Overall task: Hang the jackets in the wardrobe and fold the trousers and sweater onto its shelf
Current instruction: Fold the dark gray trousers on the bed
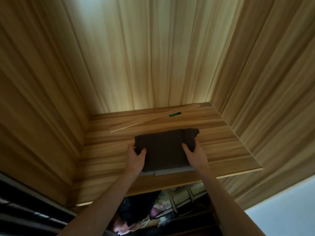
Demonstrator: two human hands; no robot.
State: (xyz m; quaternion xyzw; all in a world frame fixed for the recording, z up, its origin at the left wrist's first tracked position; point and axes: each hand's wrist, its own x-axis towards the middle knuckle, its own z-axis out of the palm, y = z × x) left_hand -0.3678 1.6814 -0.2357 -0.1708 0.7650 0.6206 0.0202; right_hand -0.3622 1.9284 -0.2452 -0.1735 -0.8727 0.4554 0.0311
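Note:
A folded dark brown garment [165, 149] lies on the wooden wardrobe shelf [105, 150], on top of a folded grey garment [170, 172] whose front edge shows beneath it. My left hand [135, 158] grips the dark garment's left edge, thumb on top. At the garment's right edge, my right hand [194, 156] holds the bunched fabric the same way. Both forearms reach up from below.
A thin wooden strip [153, 119] with a green label [174, 114] lies diagonally at the back of the shelf. Wooden walls close in left, back and right. Below the shelf hang dark clothes [136, 212] and a patterned bag [180, 201].

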